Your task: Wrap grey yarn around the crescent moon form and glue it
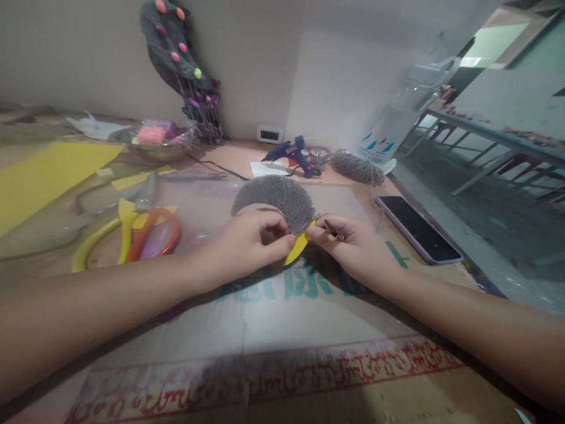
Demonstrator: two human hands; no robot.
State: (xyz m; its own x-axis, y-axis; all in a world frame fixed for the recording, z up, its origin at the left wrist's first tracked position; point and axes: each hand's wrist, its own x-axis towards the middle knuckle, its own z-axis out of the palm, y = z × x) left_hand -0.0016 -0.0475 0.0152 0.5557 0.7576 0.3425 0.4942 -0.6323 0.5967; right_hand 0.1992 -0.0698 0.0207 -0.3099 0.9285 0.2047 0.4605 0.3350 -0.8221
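Observation:
In front of me is a crescent (278,197), wrapped in closely laid grey yarn. Its bare tip (296,252) is yellow, like card, and points down toward me. My left hand (265,235) is closed at the inner curve, thumb and forefinger pinching the crescent beside the yellow tip. On the other side, my right hand (346,238) pinches at the tip's upper edge, where the grey wrapping ends. A small dark thing (334,229) shows among its fingers; I cannot make out what it is. The fingertips hide part of the crescent.
Yellow- and red-handled scissors (152,235) lie left, near yellow card (57,188). Behind are a blue glue gun (289,154), a bundle of grey yarn (357,168) and a bowl (159,144). A phone (419,229) lies right. A finished-looking grey crescent (165,50) hangs on the wall.

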